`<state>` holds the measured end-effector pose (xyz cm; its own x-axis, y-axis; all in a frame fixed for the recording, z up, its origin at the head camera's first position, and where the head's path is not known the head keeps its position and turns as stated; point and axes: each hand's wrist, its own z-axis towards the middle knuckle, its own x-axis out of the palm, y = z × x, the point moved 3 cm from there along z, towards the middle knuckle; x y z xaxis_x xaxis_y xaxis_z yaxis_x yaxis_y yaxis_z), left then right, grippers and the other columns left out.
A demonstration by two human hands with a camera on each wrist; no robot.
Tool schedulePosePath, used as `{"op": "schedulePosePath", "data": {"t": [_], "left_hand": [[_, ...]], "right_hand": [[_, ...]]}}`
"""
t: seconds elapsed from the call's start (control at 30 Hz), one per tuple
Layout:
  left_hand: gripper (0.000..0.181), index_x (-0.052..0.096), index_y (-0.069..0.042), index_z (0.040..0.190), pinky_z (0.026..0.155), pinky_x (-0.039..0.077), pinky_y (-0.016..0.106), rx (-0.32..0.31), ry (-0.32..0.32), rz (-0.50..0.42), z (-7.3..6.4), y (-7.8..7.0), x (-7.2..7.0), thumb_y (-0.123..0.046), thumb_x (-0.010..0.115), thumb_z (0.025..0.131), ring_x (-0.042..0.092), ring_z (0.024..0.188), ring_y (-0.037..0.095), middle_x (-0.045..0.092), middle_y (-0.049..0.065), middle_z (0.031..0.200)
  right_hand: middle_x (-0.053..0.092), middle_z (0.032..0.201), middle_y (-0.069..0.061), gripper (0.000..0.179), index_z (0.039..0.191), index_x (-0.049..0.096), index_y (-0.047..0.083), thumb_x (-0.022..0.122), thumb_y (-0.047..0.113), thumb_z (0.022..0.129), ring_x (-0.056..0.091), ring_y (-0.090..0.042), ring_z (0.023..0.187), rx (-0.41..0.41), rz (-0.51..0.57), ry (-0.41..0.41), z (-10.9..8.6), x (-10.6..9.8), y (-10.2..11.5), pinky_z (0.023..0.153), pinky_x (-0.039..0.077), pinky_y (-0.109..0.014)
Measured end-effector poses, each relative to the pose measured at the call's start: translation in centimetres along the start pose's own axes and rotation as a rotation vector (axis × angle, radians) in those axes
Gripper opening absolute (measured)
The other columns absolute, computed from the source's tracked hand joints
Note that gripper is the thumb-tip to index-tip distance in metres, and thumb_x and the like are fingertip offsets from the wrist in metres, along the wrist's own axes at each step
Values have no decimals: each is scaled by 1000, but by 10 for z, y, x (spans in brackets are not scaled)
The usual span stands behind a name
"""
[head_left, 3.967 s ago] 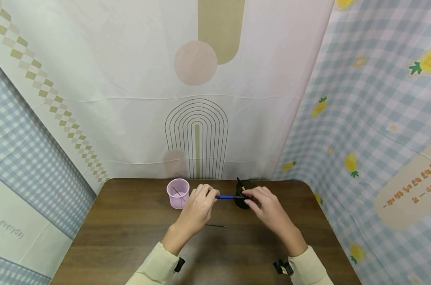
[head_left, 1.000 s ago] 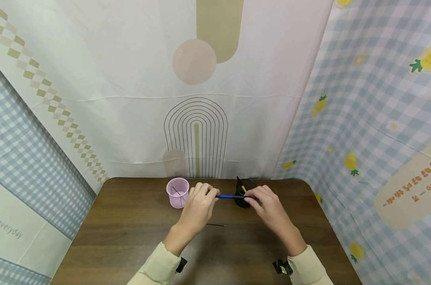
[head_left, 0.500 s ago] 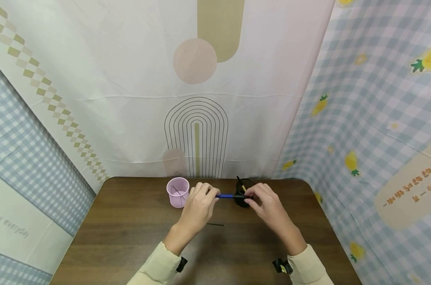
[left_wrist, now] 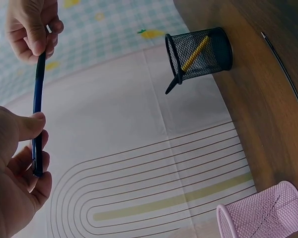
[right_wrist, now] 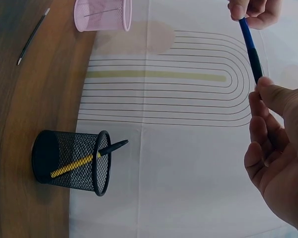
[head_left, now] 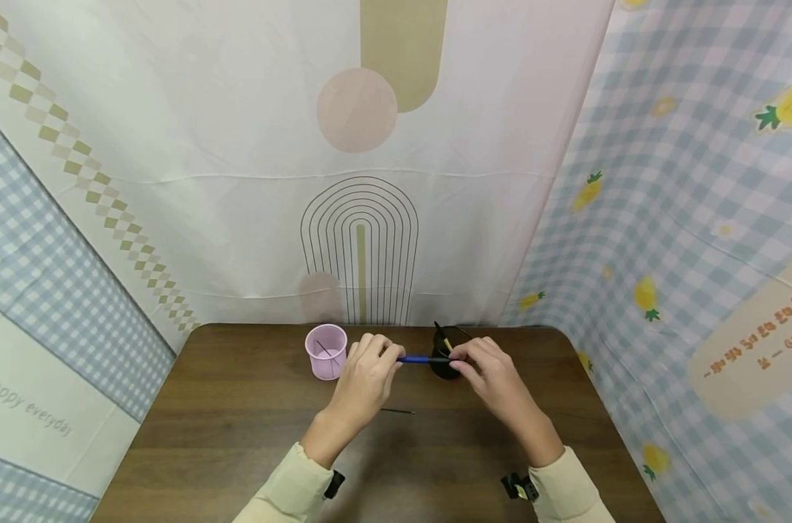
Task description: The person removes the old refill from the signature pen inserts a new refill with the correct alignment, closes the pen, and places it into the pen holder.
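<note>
A blue pen with a black grip section [head_left: 417, 359] is held level between both hands above the table. My left hand [head_left: 365, 374] grips its blue end between thumb and curled fingers. At the black end, my right hand [head_left: 489, 372] pinches with thumb and forefinger. Behind that hand stands a black mesh pen cup [right_wrist: 74, 158] with a yellow-and-black pen [right_wrist: 84, 161] leaning in it. Left of my left hand stands a pink mesh pen cup [head_left: 326, 356] holding a thin dark stick. A thin pen refill [left_wrist: 284, 74] lies on the table, partly behind my left hand in the head view.
The brown wooden table [head_left: 239, 436] ends at a hanging white cloth [head_left: 239, 240] at the back. Blue-checked cloth [head_left: 671, 218] hangs along the right, with more on the left. Both wrists carry small black cameras.
Both hands keep the pen in nearly the same place. My right fingertips shift slightly at the black end, showing different finger positions between frames.
</note>
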<state>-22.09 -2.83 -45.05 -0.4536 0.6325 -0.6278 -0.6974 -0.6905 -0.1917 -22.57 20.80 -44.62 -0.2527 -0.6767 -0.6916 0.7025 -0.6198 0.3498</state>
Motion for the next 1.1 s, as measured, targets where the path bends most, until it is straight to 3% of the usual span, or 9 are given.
{"op": "schedulePosePath", "data": {"t": [0.3, 0.67, 1.1], "left_hand": [[11, 69, -12, 101, 69, 41, 33, -22, 27, -3, 1, 0, -1, -11, 75, 91, 57, 88, 22, 63, 2, 95], [14, 69, -13, 100, 68, 40, 32, -11, 9, -12, 2, 0, -2, -9, 78, 89, 57, 87, 22, 63, 1, 94], [12, 69, -12, 101, 69, 41, 33, -8, 14, -22, 2, -1, -3, -10, 75, 90, 57, 88, 22, 63, 1, 95]], "right_hand": [[68, 93, 6, 17, 102, 73, 12, 78, 4, 88, 56, -15, 82, 26, -3, 19, 0, 1, 0, 68, 47, -22], [66, 96, 4, 30, 100, 70, 12, 87, 1, 78, 55, -11, 85, -9, -32, -5, 2, 2, 3, 67, 47, -22], [67, 96, 4, 20, 98, 73, 13, 82, 4, 83, 55, -11, 89, -14, -12, 2, 2, 1, 2, 69, 48, -23]]}}
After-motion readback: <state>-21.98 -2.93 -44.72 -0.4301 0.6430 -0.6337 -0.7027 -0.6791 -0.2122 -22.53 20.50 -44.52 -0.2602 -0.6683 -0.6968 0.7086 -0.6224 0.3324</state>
